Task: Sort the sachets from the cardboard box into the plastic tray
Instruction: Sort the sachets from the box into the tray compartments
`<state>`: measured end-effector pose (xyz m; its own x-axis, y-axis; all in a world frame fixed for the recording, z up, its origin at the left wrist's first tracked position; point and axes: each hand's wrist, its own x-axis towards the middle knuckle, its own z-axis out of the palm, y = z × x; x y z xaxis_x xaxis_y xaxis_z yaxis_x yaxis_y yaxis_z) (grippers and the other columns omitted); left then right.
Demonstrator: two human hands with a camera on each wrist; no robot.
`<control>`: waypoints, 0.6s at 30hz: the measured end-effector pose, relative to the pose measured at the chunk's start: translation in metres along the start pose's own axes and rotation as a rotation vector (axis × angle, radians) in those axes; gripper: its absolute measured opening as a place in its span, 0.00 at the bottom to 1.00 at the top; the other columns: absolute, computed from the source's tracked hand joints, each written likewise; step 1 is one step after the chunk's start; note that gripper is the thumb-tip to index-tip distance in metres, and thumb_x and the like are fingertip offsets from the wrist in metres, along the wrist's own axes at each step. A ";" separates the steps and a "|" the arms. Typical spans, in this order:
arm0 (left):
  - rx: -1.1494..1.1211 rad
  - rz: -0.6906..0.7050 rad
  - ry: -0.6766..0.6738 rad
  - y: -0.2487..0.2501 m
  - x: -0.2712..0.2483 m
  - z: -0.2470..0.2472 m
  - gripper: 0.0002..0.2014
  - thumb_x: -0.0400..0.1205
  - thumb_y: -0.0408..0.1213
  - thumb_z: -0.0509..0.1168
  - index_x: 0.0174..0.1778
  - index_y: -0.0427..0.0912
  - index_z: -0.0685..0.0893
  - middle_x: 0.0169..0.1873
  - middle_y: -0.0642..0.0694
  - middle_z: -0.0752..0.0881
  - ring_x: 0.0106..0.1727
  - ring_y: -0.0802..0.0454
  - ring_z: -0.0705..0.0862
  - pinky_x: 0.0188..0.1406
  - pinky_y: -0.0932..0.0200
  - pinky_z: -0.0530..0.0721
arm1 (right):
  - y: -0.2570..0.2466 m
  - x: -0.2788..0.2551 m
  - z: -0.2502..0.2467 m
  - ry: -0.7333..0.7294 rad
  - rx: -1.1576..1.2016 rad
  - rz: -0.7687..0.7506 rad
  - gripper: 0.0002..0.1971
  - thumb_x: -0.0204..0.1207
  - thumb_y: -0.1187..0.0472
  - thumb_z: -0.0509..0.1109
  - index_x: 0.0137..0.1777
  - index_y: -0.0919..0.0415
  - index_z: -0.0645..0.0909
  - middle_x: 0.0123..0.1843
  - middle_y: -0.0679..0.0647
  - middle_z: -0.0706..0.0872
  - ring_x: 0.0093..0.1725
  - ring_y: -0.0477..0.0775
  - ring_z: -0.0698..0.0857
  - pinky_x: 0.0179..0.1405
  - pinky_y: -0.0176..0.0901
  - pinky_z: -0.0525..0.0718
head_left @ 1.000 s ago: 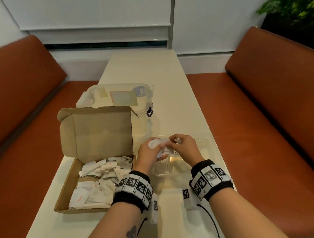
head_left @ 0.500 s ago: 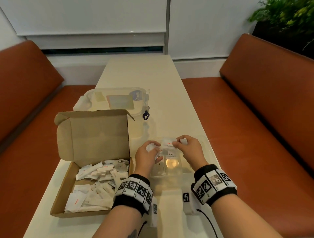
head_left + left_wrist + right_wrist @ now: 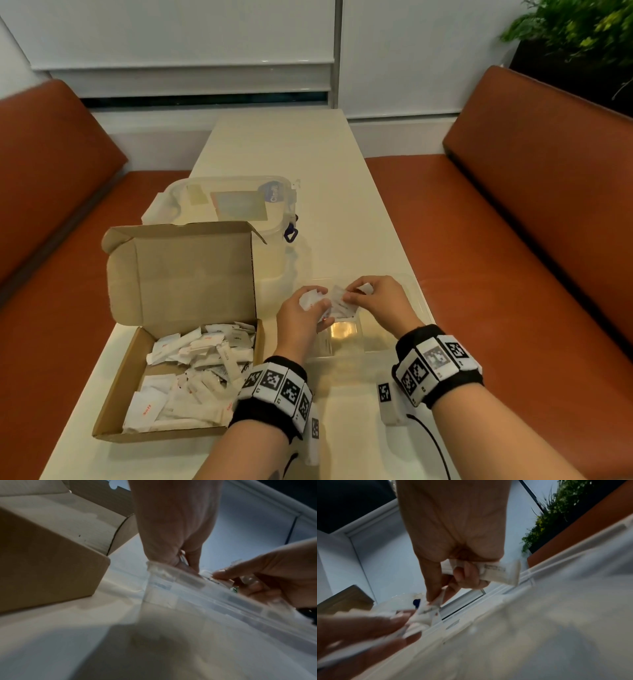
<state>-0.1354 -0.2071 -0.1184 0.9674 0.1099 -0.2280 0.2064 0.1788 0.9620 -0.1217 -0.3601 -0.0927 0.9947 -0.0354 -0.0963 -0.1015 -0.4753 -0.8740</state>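
Cafe booth: padded benches, narrow table

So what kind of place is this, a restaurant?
Probably a café or restaurant booth: a long pale table runs between two brown padded benches, with a potted plant behind one. It could also be an office lounge.

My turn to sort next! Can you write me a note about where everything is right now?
Left hand: holds a bunch of small white paper sachets over the tray.
Right hand: pinches one white sachet at its fingertips, with another tucked under its curled fingers.
Clear plastic compartment tray: on the cream table, right of the open brown cardboard box.
Done: what is already in the tray is hard to tell.
Left: place the held sachets, then the big loose pile of sachets in the box.
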 end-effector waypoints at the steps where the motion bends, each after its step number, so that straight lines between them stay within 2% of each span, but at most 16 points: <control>1: 0.003 0.019 0.026 -0.002 0.000 0.000 0.10 0.78 0.24 0.69 0.45 0.45 0.86 0.48 0.42 0.85 0.43 0.50 0.88 0.32 0.63 0.87 | 0.001 0.002 -0.005 0.026 -0.059 -0.005 0.02 0.71 0.60 0.77 0.39 0.55 0.87 0.38 0.49 0.87 0.44 0.48 0.83 0.42 0.35 0.78; 3: -0.001 0.054 0.064 -0.007 0.000 0.001 0.11 0.79 0.26 0.67 0.46 0.48 0.86 0.48 0.46 0.85 0.45 0.51 0.88 0.33 0.63 0.87 | 0.004 0.009 -0.018 0.096 -0.182 -0.002 0.03 0.71 0.59 0.77 0.37 0.54 0.87 0.37 0.46 0.85 0.42 0.46 0.82 0.35 0.29 0.72; 5: -0.005 0.076 0.078 -0.008 0.000 0.002 0.11 0.80 0.26 0.67 0.45 0.50 0.86 0.49 0.47 0.84 0.47 0.50 0.87 0.36 0.61 0.88 | 0.006 0.015 -0.027 0.108 -0.329 0.020 0.02 0.72 0.58 0.76 0.40 0.55 0.88 0.41 0.47 0.83 0.43 0.45 0.79 0.37 0.32 0.73; 8: 0.009 0.086 0.074 -0.009 0.001 0.002 0.11 0.80 0.27 0.67 0.44 0.51 0.86 0.49 0.46 0.84 0.48 0.49 0.87 0.35 0.61 0.88 | 0.009 0.023 -0.029 0.051 -0.542 0.030 0.03 0.74 0.59 0.74 0.42 0.56 0.89 0.47 0.51 0.88 0.42 0.46 0.79 0.40 0.37 0.75; 12: 0.014 0.070 0.049 -0.009 0.003 0.002 0.12 0.79 0.26 0.68 0.43 0.52 0.87 0.49 0.46 0.85 0.46 0.52 0.87 0.35 0.61 0.88 | 0.010 0.028 -0.020 -0.009 -0.668 0.021 0.05 0.75 0.61 0.71 0.43 0.56 0.89 0.48 0.52 0.89 0.46 0.50 0.84 0.41 0.39 0.79; 18: 0.029 0.046 0.015 -0.009 0.003 0.001 0.11 0.79 0.27 0.68 0.45 0.49 0.87 0.48 0.45 0.85 0.48 0.48 0.88 0.35 0.62 0.87 | 0.015 0.032 -0.009 -0.035 -0.810 -0.012 0.06 0.77 0.60 0.70 0.48 0.55 0.89 0.56 0.51 0.81 0.52 0.52 0.83 0.42 0.37 0.74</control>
<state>-0.1342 -0.2094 -0.1279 0.9737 0.1322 -0.1853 0.1660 0.1450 0.9754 -0.0909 -0.3760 -0.1044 0.9933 -0.0048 -0.1154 -0.0349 -0.9648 -0.2606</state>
